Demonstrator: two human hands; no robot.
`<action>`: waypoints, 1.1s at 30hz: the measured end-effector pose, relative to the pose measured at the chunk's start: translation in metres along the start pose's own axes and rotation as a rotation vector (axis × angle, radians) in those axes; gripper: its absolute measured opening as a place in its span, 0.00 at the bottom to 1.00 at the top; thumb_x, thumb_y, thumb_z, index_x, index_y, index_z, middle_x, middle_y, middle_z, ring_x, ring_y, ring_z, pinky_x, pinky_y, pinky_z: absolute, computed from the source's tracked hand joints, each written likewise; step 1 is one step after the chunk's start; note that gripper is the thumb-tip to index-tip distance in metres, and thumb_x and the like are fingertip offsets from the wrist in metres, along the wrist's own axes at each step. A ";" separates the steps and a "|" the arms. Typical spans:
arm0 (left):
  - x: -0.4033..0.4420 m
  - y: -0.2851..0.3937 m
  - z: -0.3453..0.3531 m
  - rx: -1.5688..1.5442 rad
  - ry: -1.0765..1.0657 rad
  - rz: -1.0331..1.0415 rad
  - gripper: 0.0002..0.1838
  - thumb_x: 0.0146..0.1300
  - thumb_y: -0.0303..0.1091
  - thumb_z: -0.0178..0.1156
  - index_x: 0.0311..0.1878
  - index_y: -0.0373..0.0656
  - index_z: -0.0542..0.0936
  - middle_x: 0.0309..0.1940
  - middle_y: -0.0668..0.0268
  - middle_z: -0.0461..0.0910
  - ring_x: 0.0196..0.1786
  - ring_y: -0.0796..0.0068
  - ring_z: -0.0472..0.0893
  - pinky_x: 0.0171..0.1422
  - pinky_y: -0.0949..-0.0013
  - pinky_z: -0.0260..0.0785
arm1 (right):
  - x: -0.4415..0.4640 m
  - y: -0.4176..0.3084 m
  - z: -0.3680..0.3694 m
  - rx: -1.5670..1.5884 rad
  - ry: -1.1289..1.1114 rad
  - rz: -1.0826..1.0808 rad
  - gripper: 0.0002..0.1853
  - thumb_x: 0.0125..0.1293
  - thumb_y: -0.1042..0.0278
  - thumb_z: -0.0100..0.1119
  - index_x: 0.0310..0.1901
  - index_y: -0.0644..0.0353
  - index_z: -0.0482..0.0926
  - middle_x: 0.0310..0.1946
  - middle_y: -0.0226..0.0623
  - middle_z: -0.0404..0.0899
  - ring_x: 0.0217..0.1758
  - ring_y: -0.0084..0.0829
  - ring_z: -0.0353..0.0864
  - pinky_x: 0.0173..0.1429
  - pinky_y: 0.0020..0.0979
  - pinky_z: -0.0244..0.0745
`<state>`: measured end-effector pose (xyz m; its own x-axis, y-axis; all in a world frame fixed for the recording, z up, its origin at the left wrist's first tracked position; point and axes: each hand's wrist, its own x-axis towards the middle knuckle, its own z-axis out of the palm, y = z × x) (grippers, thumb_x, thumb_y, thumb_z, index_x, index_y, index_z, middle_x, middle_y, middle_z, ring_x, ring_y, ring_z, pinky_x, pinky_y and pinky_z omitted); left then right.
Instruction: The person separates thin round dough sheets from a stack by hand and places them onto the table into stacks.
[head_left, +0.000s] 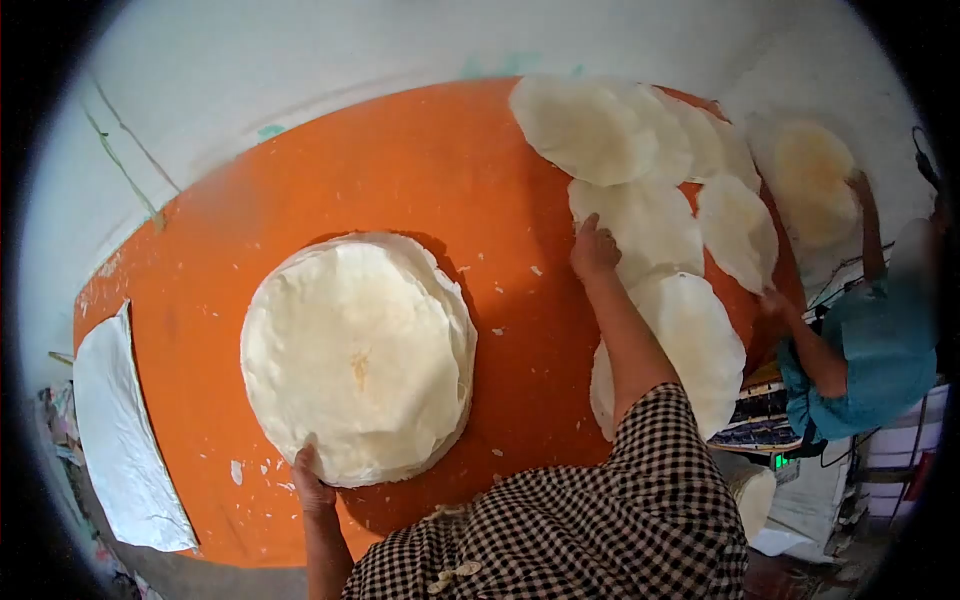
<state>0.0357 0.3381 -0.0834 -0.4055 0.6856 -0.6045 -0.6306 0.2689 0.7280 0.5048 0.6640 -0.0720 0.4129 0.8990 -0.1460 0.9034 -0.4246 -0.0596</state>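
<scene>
A tall stack of round, pale flat sheets (355, 350) stands on the orange table (420, 150). At the stack's lower left edge, my left hand (313, 482) touches the rim with its thumb on top; its other fingers are hidden. My right hand (596, 250) reaches to the right side, its index finger extended over the left edge of a loose round sheet (655, 225). Whether its curled fingers grip that sheet is unclear. Another loose sheet (690, 340) lies below, near my right forearm, and several overlapping ones (590, 125) lie at the top right.
At the right, a co-worker in a teal top (870, 350) holds one round sheet (815, 185) up and touches another sheet (738, 230) on the table's right side. A folded white cloth (130, 440) lies at the table's left end. Small flakes dot the table.
</scene>
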 end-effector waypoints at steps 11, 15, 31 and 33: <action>0.003 0.000 -0.003 0.004 -0.082 0.016 0.23 0.60 0.38 0.49 0.54 0.31 0.66 0.50 0.57 0.71 0.52 0.61 0.71 0.56 0.62 0.64 | 0.042 -0.007 0.000 -0.053 -0.043 0.009 0.19 0.59 0.58 0.50 0.47 0.61 0.72 0.46 0.47 0.73 0.48 0.45 0.74 0.49 0.42 0.71; 0.004 0.001 -0.002 -0.004 -0.088 -0.020 0.22 0.60 0.34 0.48 0.54 0.29 0.66 0.50 0.56 0.71 0.52 0.61 0.72 0.57 0.62 0.64 | 0.041 -0.003 -0.053 -0.026 -0.050 0.000 0.15 0.56 0.64 0.50 0.43 0.62 0.75 0.42 0.46 0.77 0.46 0.43 0.76 0.50 0.38 0.71; 0.023 -0.015 -0.015 -0.119 -0.193 -0.047 0.25 0.62 0.39 0.49 0.55 0.28 0.64 0.51 0.50 0.70 0.52 0.57 0.71 0.58 0.57 0.64 | -0.252 -0.127 -0.251 0.156 0.451 -1.057 0.10 0.53 0.72 0.46 0.36 0.63 0.74 0.31 0.44 0.76 0.36 0.40 0.76 0.39 0.36 0.70; 0.019 -0.012 -0.012 -0.126 -0.221 -0.025 0.25 0.62 0.39 0.49 0.55 0.28 0.63 0.52 0.50 0.69 0.53 0.56 0.70 0.58 0.56 0.63 | -0.290 -0.140 -0.192 0.015 0.376 -1.272 0.09 0.51 0.72 0.47 0.34 0.60 0.74 0.31 0.41 0.76 0.37 0.39 0.75 0.38 0.37 0.70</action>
<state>0.0283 0.3397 -0.1073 -0.2430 0.8151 -0.5259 -0.7219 0.2102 0.6593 0.2804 0.4831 0.1679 -0.7057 0.6420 0.2997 0.6813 0.7310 0.0382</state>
